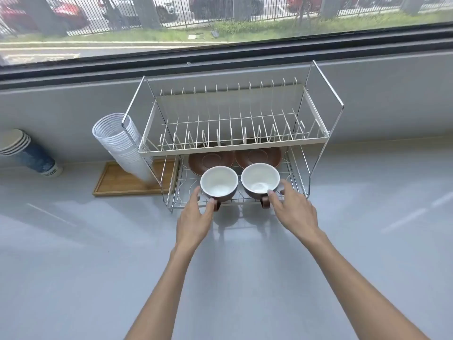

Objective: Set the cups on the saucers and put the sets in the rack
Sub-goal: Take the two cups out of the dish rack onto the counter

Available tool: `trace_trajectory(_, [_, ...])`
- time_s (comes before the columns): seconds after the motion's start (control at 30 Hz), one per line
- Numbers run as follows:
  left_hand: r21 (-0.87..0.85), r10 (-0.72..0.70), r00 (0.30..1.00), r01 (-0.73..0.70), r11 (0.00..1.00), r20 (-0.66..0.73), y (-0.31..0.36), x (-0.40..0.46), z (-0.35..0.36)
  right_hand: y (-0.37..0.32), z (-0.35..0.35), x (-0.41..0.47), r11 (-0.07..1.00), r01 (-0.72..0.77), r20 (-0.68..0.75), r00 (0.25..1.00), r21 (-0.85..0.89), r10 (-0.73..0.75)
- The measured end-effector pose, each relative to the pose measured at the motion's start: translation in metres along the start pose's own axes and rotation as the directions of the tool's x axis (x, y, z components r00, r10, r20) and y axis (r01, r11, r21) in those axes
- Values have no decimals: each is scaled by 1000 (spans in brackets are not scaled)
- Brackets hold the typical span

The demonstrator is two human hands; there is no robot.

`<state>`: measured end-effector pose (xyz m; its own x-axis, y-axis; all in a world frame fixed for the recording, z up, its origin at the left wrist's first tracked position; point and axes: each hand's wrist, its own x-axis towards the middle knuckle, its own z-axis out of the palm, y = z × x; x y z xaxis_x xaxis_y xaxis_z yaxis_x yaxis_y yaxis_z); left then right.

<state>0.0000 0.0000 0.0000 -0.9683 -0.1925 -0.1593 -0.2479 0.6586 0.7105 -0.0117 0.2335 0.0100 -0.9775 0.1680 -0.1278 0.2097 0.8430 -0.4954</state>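
Both cups sit in the rack's (316,138) near lower shelf; left hand (193,219) spread around left cup (219,184), right hand (293,209) spread around right cup (260,180).

Illumination: bright, diffuse daylight entering through the window (220,23) at the far side. The grey counter (367,217) carries pale glare streaks and soft reflections — notably to either side of the left hand (193,217) and right hand (291,212). Soft shadows fall toward the viewer, below both hands. Wide-angle distortion bows the window frame. Outdoor background slightly blurred; the frame's centre is sharp.
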Motion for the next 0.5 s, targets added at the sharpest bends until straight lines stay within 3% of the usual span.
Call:
trace_trajectory(0.23, [-387, -244, 962, 274, 881, 125, -4, 21, 10, -4, 15, 25, 958, -127, 65, 991, 256, 114])
trace_trajectory(0.5, [-578, -311, 930, 366, 729, 196, 18, 39, 6, -12, 7, 46, 819, -286, 164, 958, 497, 235])
